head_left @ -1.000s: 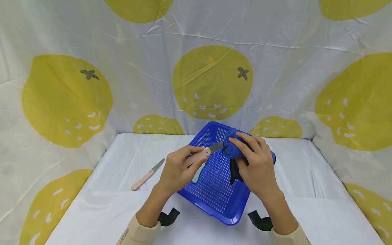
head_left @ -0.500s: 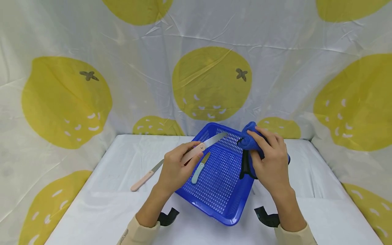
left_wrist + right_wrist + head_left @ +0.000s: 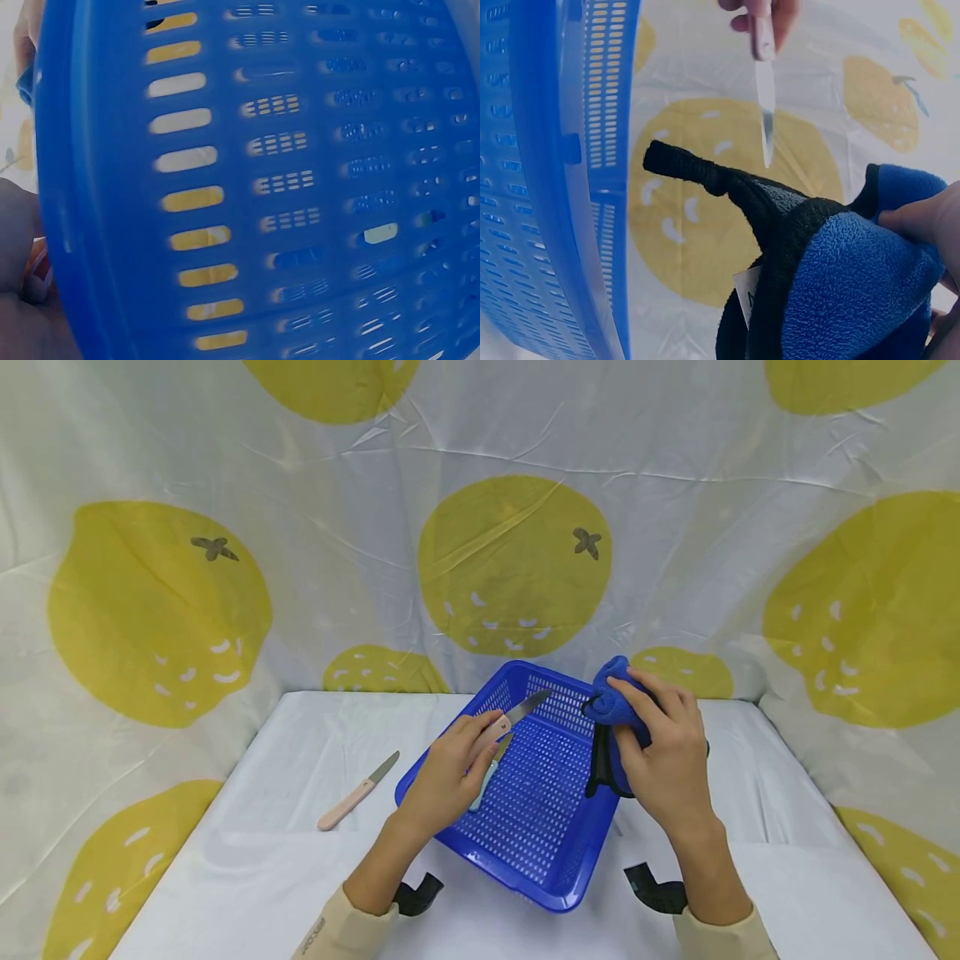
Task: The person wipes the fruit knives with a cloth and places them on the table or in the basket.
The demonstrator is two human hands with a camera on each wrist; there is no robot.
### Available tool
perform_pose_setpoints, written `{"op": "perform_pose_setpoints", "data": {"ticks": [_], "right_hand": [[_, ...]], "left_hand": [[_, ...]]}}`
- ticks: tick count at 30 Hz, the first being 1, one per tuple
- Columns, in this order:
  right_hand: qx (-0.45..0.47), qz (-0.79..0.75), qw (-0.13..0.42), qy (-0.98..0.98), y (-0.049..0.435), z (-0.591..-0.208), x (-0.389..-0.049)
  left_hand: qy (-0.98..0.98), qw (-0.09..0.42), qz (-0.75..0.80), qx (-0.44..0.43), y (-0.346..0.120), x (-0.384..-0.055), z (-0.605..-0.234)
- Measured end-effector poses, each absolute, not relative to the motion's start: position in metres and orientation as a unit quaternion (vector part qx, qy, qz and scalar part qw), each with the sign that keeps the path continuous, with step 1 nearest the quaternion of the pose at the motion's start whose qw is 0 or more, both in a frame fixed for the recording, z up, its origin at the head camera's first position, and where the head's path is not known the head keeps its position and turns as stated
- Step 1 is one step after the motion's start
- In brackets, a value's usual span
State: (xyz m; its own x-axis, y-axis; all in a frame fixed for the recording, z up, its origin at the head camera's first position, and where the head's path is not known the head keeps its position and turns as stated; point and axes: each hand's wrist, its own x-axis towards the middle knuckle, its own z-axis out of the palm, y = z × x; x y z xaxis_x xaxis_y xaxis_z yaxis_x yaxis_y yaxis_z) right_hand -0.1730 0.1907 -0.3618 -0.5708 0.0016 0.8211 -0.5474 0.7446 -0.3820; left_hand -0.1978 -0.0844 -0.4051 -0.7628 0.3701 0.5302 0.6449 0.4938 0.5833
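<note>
My left hand [image 3: 447, 768] grips a knife [image 3: 497, 733] by its pale pink handle, the blade pointing away to the upper right above the blue plastic basket [image 3: 525, 885]. In my right hand [image 3: 670, 752] is a bunched blue cloth [image 3: 618, 693] with black edging, held at the basket's right rim. The right wrist view shows the thumb pressing into the cloth [image 3: 847, 285], a white tag at its edge, and the knife blade [image 3: 765, 112] apart from it. Inside the basket lies a second knife with a light blue handle [image 3: 482, 789], partly hidden by my left hand.
Left of the basket, another pink-handled knife [image 3: 358, 791] lies on the white table cover [image 3: 262, 877]. Behind the table hangs a white curtain printed with yellow fruit [image 3: 517, 568]. The basket wall [image 3: 112, 225] fills most of the left wrist view.
The cloth has come off the blade, my right hand carrying it to the right. My left hand has shifted slightly right and lower with the knife, covering more of the blue-handled one.
</note>
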Motion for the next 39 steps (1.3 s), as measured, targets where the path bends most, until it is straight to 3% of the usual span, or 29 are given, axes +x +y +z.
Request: {"op": "perform_pose_setpoints", "data": {"ticks": [9, 12, 27, 39], "right_hand": [[0.166, 0.322, 0.424, -0.830, 0.191, -0.362, -0.173], [0.164, 0.320, 0.424, -0.831, 0.191, -0.362, -0.173], [0.172, 0.324, 0.416, -0.832, 0.190, -0.365, -0.175], [0.174, 0.321, 0.409, -0.836, 0.189, -0.367, -0.176]], "left_hand": [[-0.881, 0.057, -0.375, -0.283, -0.085, -0.199, -0.409], [-0.893, 0.042, -0.357, -0.272, -0.088, -0.199, -0.408], [-0.933, 0.161, -0.209, -0.244, -0.121, -0.209, -0.394], [-0.972, 0.145, -0.113, -0.146, -0.181, -0.213, -0.409]]}}
